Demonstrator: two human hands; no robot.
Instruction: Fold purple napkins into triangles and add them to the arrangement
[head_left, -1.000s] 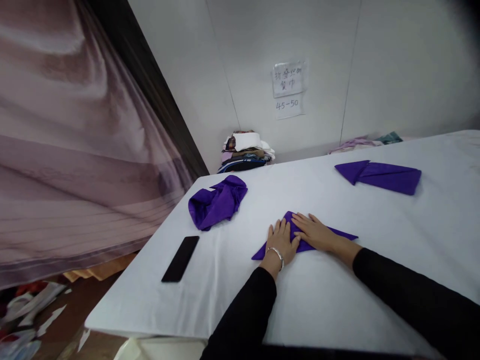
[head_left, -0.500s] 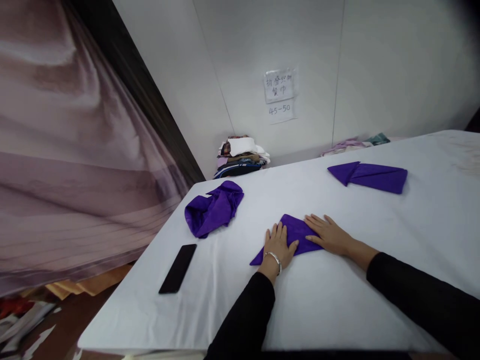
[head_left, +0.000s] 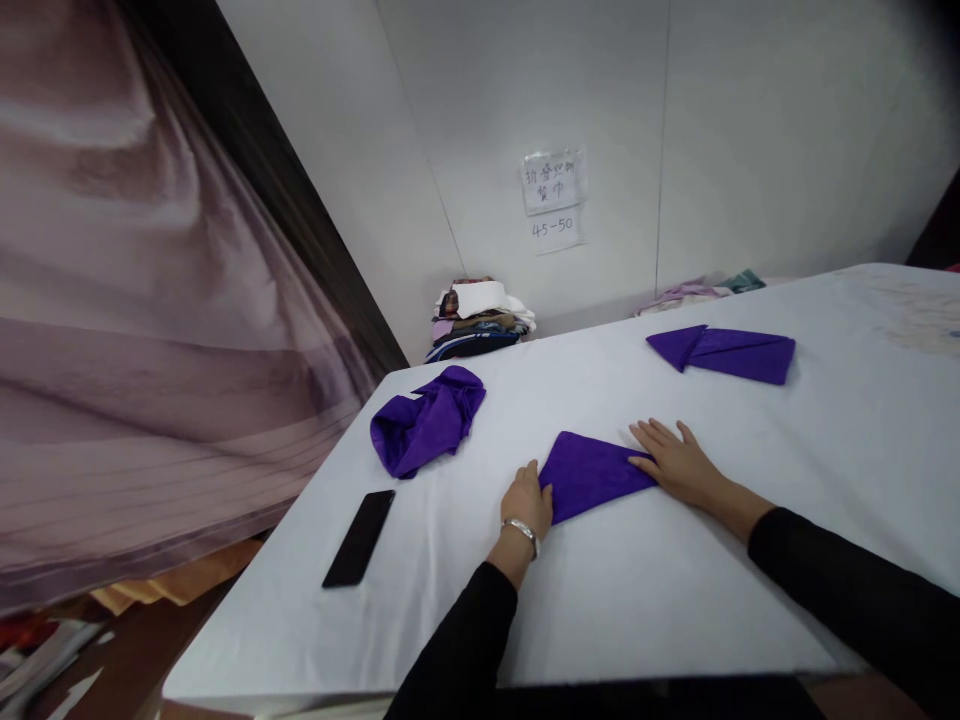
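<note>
While the folded cloth (head_left: 739, 353) at upper right looks done and the crumpled cloth (head_left: 439, 420) left of centre seems unfolded, the middle cloth (head_left: 592, 476), just below centre, appears part-folded, left hand (head_left: 527, 504) over its left corner, grip unclear, right hand (head_left: 677, 466) spread loosely at its right tip.

Upper sheet (head_left: 553, 182), "折叠织物 餐巾", lower sheet (head_left: 558, 231), "45-50"

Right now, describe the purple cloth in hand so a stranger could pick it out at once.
On the white table, find the left hand and right hand. The flat purple cloth lies between them, touched by both. Unlike the crumpled cloth to its left and the arrow-shaped cloth farther back, only it has hands on it.
</note>
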